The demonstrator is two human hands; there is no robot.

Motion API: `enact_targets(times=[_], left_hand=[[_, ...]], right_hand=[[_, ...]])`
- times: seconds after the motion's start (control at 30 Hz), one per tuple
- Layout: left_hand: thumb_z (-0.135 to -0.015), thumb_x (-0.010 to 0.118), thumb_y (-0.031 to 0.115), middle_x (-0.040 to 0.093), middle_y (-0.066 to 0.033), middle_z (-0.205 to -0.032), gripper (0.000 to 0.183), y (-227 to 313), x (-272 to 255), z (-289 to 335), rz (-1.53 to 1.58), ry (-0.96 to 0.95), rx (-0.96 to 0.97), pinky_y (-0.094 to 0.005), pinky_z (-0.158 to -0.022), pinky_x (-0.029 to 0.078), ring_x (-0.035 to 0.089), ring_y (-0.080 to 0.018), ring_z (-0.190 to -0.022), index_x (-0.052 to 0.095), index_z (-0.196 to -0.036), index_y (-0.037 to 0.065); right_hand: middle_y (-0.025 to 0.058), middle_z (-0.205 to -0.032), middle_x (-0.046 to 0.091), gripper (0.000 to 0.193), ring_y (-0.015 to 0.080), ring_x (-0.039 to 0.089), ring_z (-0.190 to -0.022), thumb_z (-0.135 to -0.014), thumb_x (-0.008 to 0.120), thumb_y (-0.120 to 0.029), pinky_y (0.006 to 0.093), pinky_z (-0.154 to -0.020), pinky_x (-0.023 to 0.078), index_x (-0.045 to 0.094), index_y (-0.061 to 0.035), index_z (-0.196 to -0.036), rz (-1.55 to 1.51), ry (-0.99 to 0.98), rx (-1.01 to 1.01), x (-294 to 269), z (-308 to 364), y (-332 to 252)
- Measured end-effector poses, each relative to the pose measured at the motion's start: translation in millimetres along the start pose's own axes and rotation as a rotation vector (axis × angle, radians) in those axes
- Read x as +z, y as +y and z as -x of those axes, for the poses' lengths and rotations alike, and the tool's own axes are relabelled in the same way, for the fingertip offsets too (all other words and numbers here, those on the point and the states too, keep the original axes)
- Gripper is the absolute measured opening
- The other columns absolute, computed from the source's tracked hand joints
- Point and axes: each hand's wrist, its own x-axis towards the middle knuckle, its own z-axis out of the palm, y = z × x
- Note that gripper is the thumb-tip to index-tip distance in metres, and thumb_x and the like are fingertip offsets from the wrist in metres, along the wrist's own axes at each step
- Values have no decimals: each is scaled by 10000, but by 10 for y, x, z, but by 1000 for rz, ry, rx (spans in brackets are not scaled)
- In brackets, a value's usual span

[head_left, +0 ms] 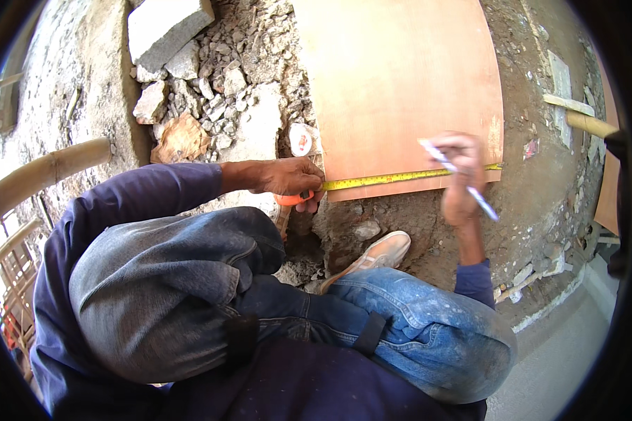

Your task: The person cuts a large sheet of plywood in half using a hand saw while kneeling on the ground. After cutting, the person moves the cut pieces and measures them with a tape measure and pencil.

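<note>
A yellow tape measure (383, 180) is drawn out across the near end of a reddish plywood sheet (407, 91). At the sheet's left edge, my left hand (293, 179) is closed around the orange case of the tape measure. Over the right part of the sheet, my right hand (462, 175) grips a slim white-and-purple pen (481, 202), slanting from upper left to lower right. Motion smears this hand a little. The blade runs behind it and shows again at the sheet's right edge.
Broken stones and rubble (218, 91) lie left of the sheet, with a large concrete block (168, 31) at the far left. Bamboo poles (45, 172) stand by my left arm. Wood scraps (569, 105) lie on the right. My shoe (383, 256) rests just below the sheet.
</note>
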Motion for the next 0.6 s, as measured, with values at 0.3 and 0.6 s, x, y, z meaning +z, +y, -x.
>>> enact_targets(times=[0.3,0.6], left_hand=[[-1060,457,196,759,-99,-896,324,-11,6,8,9,-6,25,-326,-732,570,702,-149,-751,700,-1024,-16],[-1061,431,211,751,-105,-898,342,40,-14,29,-25,-21,17,-329,-722,569,696,-153,-749,684,-1024,-16]], right_hand=[[109,-902,724,147,230,716,-813,-741,734,65,350,-722,586,662,-21,-836,134,-441,-81,769,53,79],[90,-806,706,133,241,695,-713,-735,736,27,355,-649,560,662,-34,-828,146,-459,-100,902,50,199]])
